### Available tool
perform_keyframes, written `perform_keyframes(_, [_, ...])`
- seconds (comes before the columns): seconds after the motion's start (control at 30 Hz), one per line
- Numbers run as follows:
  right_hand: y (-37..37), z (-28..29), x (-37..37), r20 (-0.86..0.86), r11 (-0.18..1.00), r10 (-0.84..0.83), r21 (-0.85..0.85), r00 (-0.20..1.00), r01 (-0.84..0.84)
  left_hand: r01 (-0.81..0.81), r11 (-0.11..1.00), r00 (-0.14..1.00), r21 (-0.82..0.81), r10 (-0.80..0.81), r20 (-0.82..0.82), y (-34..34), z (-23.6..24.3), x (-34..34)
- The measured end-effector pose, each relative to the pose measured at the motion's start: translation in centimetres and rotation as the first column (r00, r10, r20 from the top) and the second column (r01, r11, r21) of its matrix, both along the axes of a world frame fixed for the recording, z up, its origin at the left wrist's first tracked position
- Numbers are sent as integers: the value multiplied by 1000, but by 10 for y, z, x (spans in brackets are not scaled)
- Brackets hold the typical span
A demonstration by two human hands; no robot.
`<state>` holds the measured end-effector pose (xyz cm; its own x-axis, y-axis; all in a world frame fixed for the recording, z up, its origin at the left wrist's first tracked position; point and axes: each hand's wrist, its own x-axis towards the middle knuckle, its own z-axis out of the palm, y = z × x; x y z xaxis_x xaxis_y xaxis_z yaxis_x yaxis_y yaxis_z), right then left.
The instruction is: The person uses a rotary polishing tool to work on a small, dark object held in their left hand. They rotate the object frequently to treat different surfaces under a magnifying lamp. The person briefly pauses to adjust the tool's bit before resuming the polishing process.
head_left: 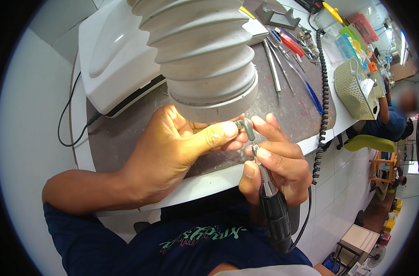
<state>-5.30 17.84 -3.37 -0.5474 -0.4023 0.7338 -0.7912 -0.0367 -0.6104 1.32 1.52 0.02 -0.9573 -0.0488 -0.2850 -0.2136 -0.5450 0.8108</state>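
Note:
My right hand (285, 168) grips a black and silver rotary handpiece (274, 209) like a pen, its tip angled up and to the left. A grey-green cylindrical grinding bit (249, 130) sits on its shaft. My left hand (170, 149) pinches a small dark metallic piece (239, 124) between thumb and fingers; its shape is mostly hidden. Bit and piece meet or nearly meet; I cannot tell if they touch. Just above my left fingers is the mouth of a ribbed white hose (205, 64).
A white machine housing (119, 50) stands at the left. Metal hand tools (273, 69), a blue-handled brush (313, 99) and a grey stand (277, 17) lie on the brown mat (126, 138). A coiled black cord (324, 83) hangs at the right, near a mesh basket (352, 89). Beyond sits another person (393, 117).

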Motion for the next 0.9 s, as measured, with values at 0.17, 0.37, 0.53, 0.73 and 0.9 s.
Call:
perform_keyframes(0.17, [0, 1, 0, -23, 1000, 10, 11, 1000, -10, 21, 999, 1000, -42, -20, 21, -3, 1, 1])
perform_keyframes(0.37, [0, 2, -2, -22, 1000, -1, -10, 1000, 1, 16, 1000, 999, 14, -16, 30, -2, 4, -1])
perform_keyframes(0.53, [-1, 2, -1, -19, 1000, 11, -5, 1000, -11, -3, 998, 1000, 57, 2, 19, -1, 7, 1])
perform_keyframes(0.73, [-1, 2, -1, -33, 1000, -4, -14, 999, 4, 12, 999, 1000, 40, -12, 9, -1, 6, 0])
perform_keyframes(0.9, [-3, 0, -1, -30, 999, -13, -38, 999, 12, 20, 1000, 999, 19, -20, 38, -1, 7, 1])
